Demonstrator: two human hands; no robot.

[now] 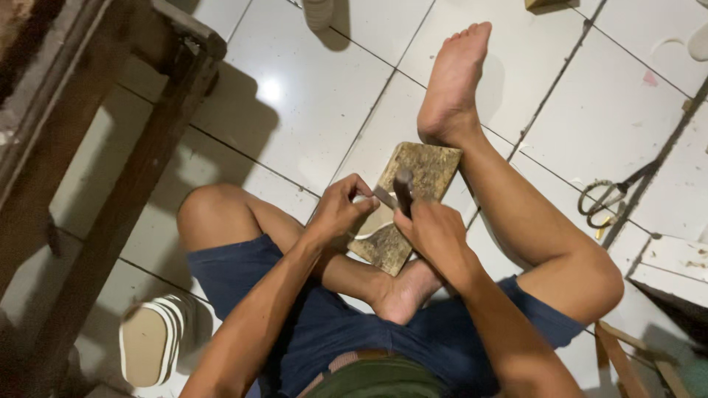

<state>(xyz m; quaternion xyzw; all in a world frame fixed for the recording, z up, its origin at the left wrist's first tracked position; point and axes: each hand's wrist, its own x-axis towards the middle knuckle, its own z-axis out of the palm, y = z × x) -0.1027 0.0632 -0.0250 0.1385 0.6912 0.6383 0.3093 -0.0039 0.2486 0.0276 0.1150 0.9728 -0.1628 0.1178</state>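
While you sit on the white tiled floor (pixel 310 96) with your legs folded, a dark wooden bench frame (pixel 140 169) runs along your left side, close beside your left knee, and a stack of pale foam soles (pixel 151 339) stands on edge by your left hip. On your right a pair of scissors (pixel 608 199) lies on the tiles beyond your right leg, well apart from your hands, and a white wooden box (pixel 675 265) sits near your right knee. Your right foot (pixel 453 81) stretches forward and its heel touches the far edge of the board, while your left foot (pixel 402 295) is tucked under the near edge, so the board is hemmed in at both ends. Open tile shows ahead and to the left of the board. Between your legs lies the worn wooden board (pixel 417 191), rough, scarred and brownish, set at a slant. Your left hand (pixel 341 210) pinches a thin pale strip (pixel 369 225) against the board, fingers curled tightly together. Your right hand (pixel 435 232) is closed in a fist around a dark tool (pixel 403 193) that stands upright on the board just beside the strip.
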